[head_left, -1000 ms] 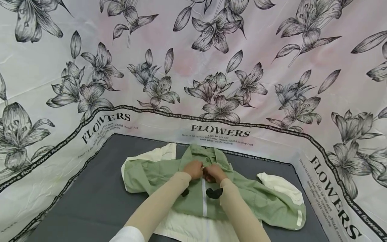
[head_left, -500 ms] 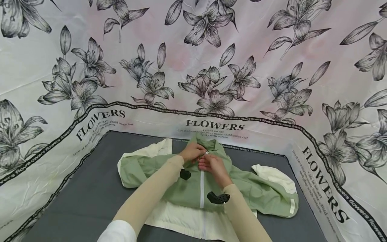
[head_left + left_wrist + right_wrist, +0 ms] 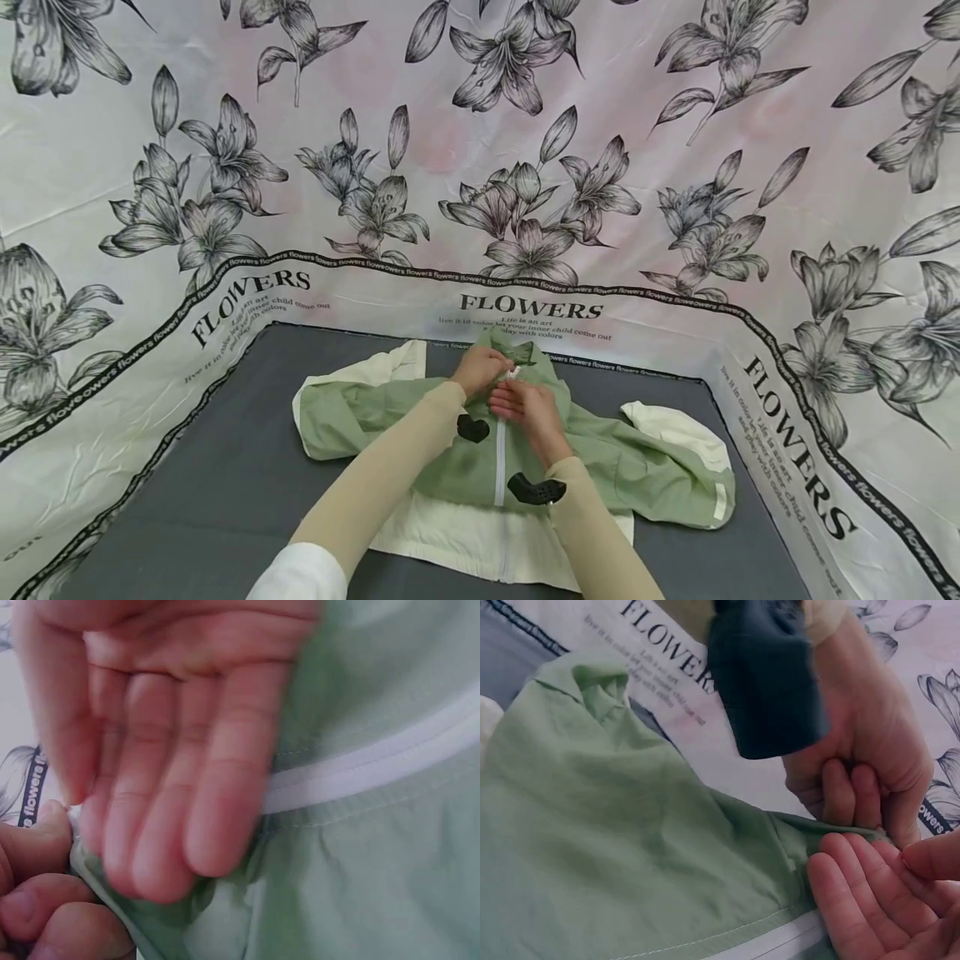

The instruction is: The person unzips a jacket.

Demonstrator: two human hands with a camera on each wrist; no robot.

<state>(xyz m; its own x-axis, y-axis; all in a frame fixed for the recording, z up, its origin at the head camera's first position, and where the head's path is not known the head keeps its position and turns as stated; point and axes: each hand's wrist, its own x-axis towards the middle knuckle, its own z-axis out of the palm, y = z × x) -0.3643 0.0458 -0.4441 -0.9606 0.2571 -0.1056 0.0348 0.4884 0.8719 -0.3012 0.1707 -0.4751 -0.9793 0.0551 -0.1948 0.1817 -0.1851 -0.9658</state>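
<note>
A pale green jacket with cream hem and cuffs lies face up on a grey surface, its white zip closed up the front. Both hands meet at the collar. My left hand grips the green collar edge with curled fingers, which the right wrist view shows at the left hand. My right hand sits just below it. Its fingers lie fairly straight on the cloth and its thumb closes on the same spot at the zip's top. The left wrist view is filled by the right hand, the jacket and the zip.
White cloth printed with black lilies and the word FLOWERS walls in the grey surface at the back and on both sides. Black wrist cameras hang under both forearms. The jacket's sleeves spread left and right.
Both hands have travelled up the zip from mid-chest to the collar, the left hand ending higher than the right. The zip's closed part now reaches the collar.
</note>
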